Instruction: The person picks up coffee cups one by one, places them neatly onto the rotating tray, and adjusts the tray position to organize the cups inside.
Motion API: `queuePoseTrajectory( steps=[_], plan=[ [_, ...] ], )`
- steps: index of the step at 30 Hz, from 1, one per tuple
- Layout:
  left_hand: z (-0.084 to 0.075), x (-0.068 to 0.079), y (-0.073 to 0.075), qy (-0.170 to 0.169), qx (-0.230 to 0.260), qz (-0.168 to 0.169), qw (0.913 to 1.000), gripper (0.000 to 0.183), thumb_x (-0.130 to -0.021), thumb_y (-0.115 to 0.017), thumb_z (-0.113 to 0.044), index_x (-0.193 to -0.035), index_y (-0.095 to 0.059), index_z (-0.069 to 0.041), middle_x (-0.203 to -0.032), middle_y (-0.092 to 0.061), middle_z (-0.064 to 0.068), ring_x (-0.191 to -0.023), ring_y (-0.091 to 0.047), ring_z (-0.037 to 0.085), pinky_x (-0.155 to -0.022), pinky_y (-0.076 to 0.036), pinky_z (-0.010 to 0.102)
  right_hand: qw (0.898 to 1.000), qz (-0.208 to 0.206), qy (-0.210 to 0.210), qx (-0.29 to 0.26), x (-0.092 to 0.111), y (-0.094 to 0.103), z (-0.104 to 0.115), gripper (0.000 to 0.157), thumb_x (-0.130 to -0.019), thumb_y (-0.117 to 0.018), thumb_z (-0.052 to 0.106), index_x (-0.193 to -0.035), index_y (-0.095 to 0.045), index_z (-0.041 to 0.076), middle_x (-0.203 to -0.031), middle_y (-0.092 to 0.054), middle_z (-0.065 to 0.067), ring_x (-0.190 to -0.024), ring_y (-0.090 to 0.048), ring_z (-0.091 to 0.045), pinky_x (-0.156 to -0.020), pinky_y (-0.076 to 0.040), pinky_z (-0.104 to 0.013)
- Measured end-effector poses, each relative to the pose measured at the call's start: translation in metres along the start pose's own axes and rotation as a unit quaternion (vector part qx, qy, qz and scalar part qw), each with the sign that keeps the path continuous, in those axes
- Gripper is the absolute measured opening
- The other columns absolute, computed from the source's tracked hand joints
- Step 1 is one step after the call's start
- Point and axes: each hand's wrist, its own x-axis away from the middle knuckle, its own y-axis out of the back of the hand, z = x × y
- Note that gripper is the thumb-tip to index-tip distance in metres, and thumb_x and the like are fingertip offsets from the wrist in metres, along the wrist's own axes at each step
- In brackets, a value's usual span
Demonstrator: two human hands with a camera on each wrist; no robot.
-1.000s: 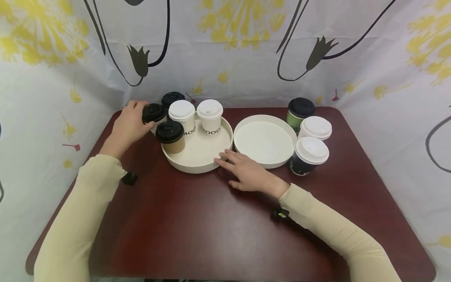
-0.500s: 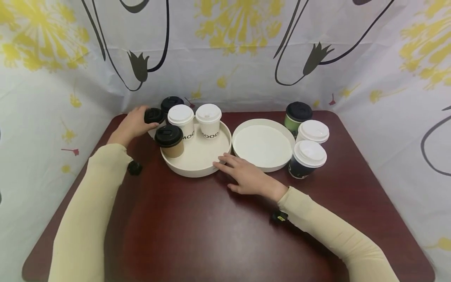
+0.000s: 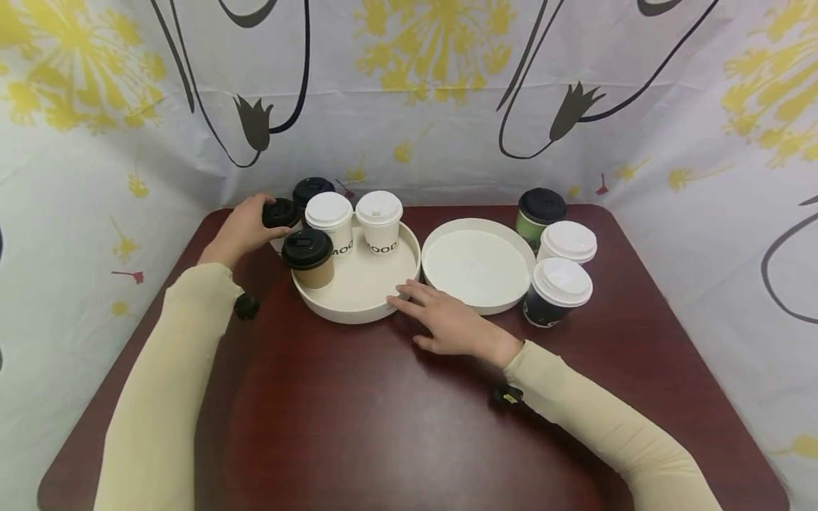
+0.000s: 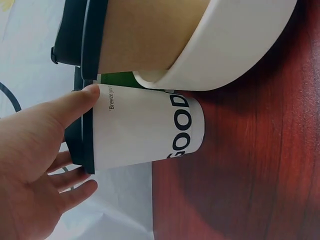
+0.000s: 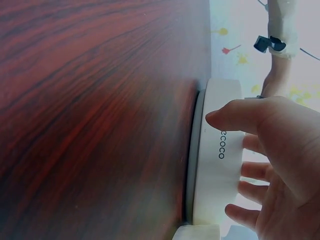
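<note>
At the far left of the table, my left hand (image 3: pixel 243 228) grips a white paper cup (image 4: pixel 145 127) near its black lid (image 3: pixel 281 211). Its thumb lies on one side of the lid's edge, and its fingers are on the other side. The cup is upright, beside the left round tray (image 3: pixel 358 312). On that tray stand a brown cup (image 3: pixel 314 273) with a black lid and two white cups (image 3: pixel 330 220) with white lids. My right hand (image 3: pixel 450 319) has its fingers spread at the tray's front right rim, holding nothing.
Behind the gripped cup stands another black-lidded cup (image 3: pixel 313 190). A second round tray (image 3: pixel 478 262) touches the left one. To its right are a green cup (image 3: pixel 530 227), a white-lidded cup (image 3: pixel 567 241) and a dark cup (image 3: pixel 543 309). A patterned cloth (image 3: pixel 409 113) rises behind the table.
My left hand has moved in closer around the white cup, and its forearm has shifted right. The right hand stays in place. The head view has tilted slightly.
</note>
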Motion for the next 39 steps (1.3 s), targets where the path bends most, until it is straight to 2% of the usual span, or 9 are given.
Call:
queuePoseTrajectory(
  steps=[10,21,29,39],
  plan=[
    [0.002,0.003,0.003,0.000,-0.003,-0.015,0.9999,0.077,-0.089,-0.070,-0.036,-0.146,-0.035,0.003,-0.146,-0.041,0.032,-0.134,-0.040,0.049,-0.111,-0.033,0.062,1.000,0.004,-0.003,-0.006,0.000,0.000,0.001,0.079,-0.086,-0.073,0.027,-0.155,-0.034,0.019,-0.158,-0.038,-0.013,-0.150,-0.031,-0.032,-0.121,-0.032,-0.046],
    [-0.004,0.015,0.025,0.010,-0.003,-0.020,0.9997,0.081,-0.088,-0.069,-0.044,-0.148,-0.036,-0.001,-0.147,-0.043,0.029,-0.132,-0.042,0.051,-0.107,-0.035,0.065,1.000,0.003,-0.003,-0.003,0.000,0.001,0.001,0.080,-0.086,-0.073,0.027,-0.155,-0.034,0.019,-0.157,-0.038,-0.014,-0.150,-0.032,-0.033,-0.121,-0.032,-0.046],
    [-0.007,0.017,0.042,-0.007,-0.008,-0.043,0.9990,0.079,-0.087,-0.068,-0.048,-0.145,-0.041,-0.001,-0.143,-0.046,0.030,-0.128,-0.044,0.052,-0.106,-0.036,0.063,1.000,0.002,-0.002,-0.006,0.000,0.000,0.001,0.080,-0.085,-0.073,0.027,-0.155,-0.034,0.019,-0.157,-0.039,-0.014,-0.150,-0.032,-0.034,-0.122,-0.031,-0.046],
    [-0.015,0.021,0.058,-0.014,-0.039,-0.055,0.9976,0.082,-0.087,-0.067,-0.051,-0.146,-0.042,0.000,-0.142,-0.048,0.031,-0.126,-0.046,0.051,-0.105,-0.037,0.063,1.000,0.005,-0.004,-0.006,0.000,-0.002,0.001,0.080,-0.085,-0.073,0.027,-0.155,-0.034,0.018,-0.157,-0.038,-0.014,-0.150,-0.031,-0.034,-0.122,-0.031,-0.046]
  ],
)
